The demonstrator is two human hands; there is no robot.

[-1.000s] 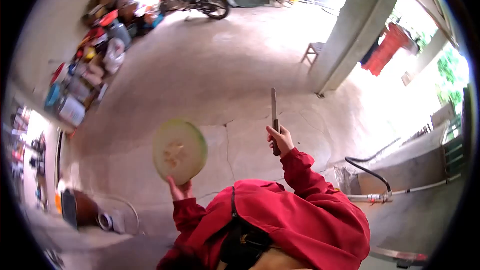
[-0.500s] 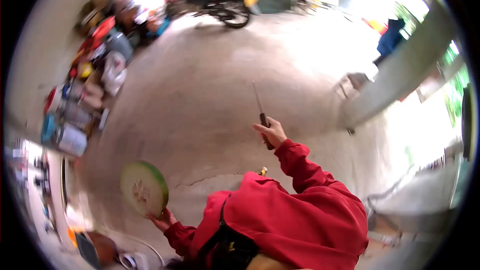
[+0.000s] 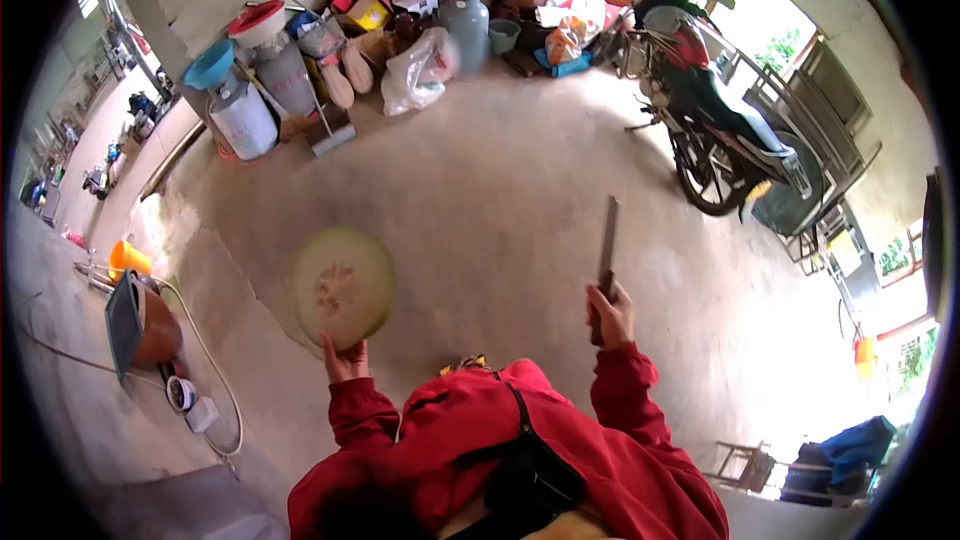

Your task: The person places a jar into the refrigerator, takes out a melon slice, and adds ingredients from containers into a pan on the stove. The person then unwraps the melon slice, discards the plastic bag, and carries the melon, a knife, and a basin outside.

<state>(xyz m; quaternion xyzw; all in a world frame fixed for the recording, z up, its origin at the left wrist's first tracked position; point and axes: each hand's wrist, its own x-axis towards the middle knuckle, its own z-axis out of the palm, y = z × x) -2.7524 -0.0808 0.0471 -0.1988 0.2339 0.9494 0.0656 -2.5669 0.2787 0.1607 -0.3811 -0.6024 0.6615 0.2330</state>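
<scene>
A round slice of winter melon (image 3: 343, 283), with pale flesh, a seedy middle and a green rind, is held up on edge by my left hand (image 3: 346, 357). My fingers grip its lower rim, and the cut face is turned toward me. Off to the right, my right hand (image 3: 612, 314) is closed round the dark handle of a knife (image 3: 609, 237). The long, narrow blade points up and away from me, well apart from the melon. Both arms wear red sleeves.
Gas cylinders (image 3: 467, 30), a plastic bag (image 3: 418, 70), a dustpan (image 3: 331, 128) and other clutter line the far wall. A motorcycle (image 3: 715, 105) stands at the back right. At left are a brown pot (image 3: 160, 325), a hose (image 3: 213, 350) and an orange bucket (image 3: 129, 258).
My view has swung left, bringing the clutter and motorcycle to new places. The melon slice now faces me more squarely. Both hands keep their hold, with the knife still pointing up.
</scene>
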